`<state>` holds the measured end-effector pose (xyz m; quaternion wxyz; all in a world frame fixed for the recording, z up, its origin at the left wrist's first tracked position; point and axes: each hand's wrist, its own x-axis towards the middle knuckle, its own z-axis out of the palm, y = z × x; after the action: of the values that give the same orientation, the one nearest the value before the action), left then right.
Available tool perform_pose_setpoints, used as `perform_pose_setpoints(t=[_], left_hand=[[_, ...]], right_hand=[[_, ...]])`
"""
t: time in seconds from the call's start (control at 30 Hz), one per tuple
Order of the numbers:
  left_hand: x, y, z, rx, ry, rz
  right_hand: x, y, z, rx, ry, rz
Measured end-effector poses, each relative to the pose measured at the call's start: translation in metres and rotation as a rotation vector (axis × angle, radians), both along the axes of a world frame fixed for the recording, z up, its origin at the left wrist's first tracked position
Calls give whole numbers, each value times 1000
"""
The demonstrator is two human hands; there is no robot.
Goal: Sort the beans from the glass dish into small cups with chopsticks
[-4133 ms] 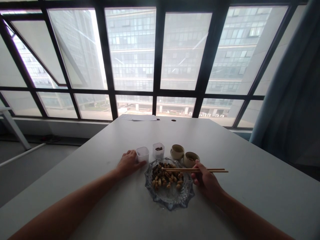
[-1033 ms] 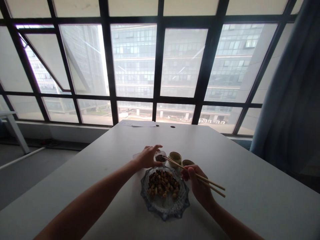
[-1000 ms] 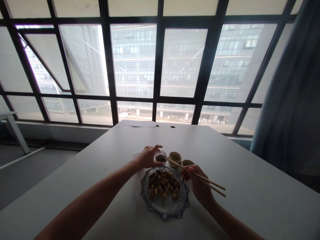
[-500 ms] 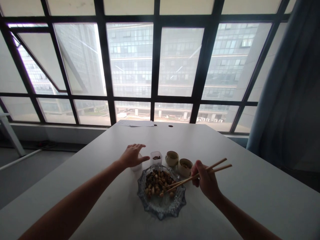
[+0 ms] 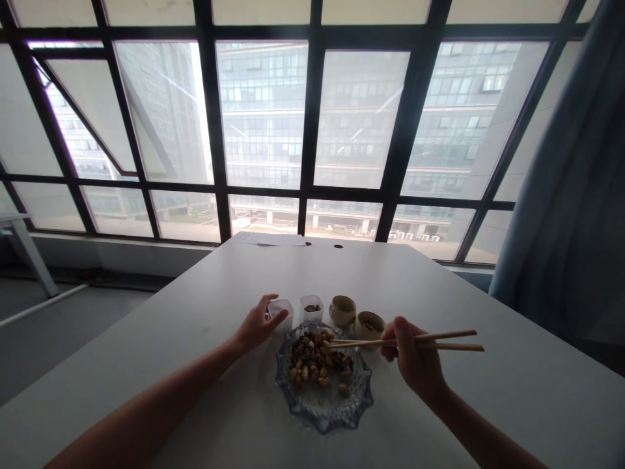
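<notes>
My right hand (image 5: 415,357) grips a pair of wooden chopsticks (image 5: 454,335). Their tips are among the mixed nuts (image 5: 307,365) in a scalloped glass bowl (image 5: 325,420). Left of the bowl, my left hand (image 5: 258,324) is closed around the near left side of a clear plastic cup (image 5: 286,306), its thumb across the front. What this cup contains is hard to make out. A second clear cup (image 5: 311,316) beside it holds a few small dark pieces. Behind the bowl's right side are two small ceramic cups; the nearer one (image 5: 370,324) has some nuts inside.
The other ceramic cup (image 5: 342,311) is close to the second plastic cup. All the vessels stand on a white table (image 5: 219,397). Papers (image 5: 273,240) lie at its far edge, before a large window. A blue-grey curtain (image 5: 561,195) hangs at the right.
My left hand has come down onto the left plastic cup and its fingers have closed around it. The chopstick tips have moved farther back in the nuts, and the sticks lie flatter.
</notes>
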<state>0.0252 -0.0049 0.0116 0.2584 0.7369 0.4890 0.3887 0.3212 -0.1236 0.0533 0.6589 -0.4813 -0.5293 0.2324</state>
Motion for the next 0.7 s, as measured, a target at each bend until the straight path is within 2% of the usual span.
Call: perform_pose_setpoints(t=[0.17,0.37,0.57,0.7], left_hand=[[-4,-4,-5,6,49,-56],[-6,-2,-5,4,69,-74],[-4,-3,-4,-7,90,-83],[-5,-2,-4,-6,67,-87]], right_hand=[[-2,-1,-2,20,-16,5],[-6,-4,-4,20,-146,47],[-9,-7,0,17,-392,222],[-8,-9,6,30,-472,285]])
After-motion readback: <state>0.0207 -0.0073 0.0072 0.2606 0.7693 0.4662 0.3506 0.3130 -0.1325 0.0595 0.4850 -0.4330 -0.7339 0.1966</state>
